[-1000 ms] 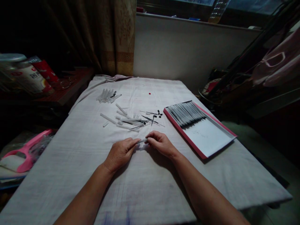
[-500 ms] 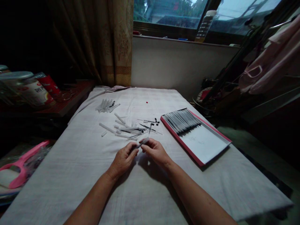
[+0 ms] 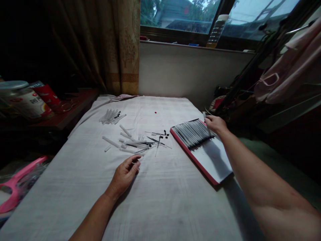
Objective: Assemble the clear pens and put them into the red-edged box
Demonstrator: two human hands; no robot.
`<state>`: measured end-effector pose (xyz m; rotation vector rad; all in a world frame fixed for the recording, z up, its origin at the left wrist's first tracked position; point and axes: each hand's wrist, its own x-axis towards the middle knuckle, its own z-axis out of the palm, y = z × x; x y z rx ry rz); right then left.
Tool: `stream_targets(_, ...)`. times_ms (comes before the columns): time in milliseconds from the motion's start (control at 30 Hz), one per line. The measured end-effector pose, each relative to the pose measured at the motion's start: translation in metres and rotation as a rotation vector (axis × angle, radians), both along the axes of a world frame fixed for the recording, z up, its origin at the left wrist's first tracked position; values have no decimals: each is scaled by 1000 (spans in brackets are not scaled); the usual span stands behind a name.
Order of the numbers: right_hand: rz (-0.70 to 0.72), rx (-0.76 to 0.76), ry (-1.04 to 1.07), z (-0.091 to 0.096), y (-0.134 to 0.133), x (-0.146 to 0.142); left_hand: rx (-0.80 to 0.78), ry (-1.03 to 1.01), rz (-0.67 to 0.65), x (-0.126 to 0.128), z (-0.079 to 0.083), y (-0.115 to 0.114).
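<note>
My right hand is closed on a clear-barrelled pen above the right end of a row of similar pens. These lie side by side in a shallow box with red edges and a white inside. My left hand rests low over the cloth, fingers loosely curled, thumb apart and nothing visible in it. Just beyond it are scattered clear pen tubes, thin dark refills and small black caps. Another bunch of clear tubes lies farther back on the left.
A pale cloth covers the table. One tiny red piece lies near its back. On a side table at left stand a lidded jar and a red packet. Below is a pink-handled item. A curtain hangs behind.
My hands have parted. The right one has moved right with a pen to the box, while the left has drawn slightly left and down, its fingers loosened. A refill now lies by the scattered parts.
</note>
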<state>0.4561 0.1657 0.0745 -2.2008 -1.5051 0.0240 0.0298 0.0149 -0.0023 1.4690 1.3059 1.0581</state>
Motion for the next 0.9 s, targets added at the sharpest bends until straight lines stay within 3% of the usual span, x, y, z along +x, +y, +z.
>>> stream_targets(100, -1, -195, -184, -13, 12, 9, -20, 6, 12, 1, 1, 1)
stream_targets(400, 8, -400, -340, -31, 34, -3, -63, 3, 30, 1, 2, 4)
stream_targets(900, 32, -387, -343, -37, 29, -11, -26, 14, 17, 0, 0, 4)
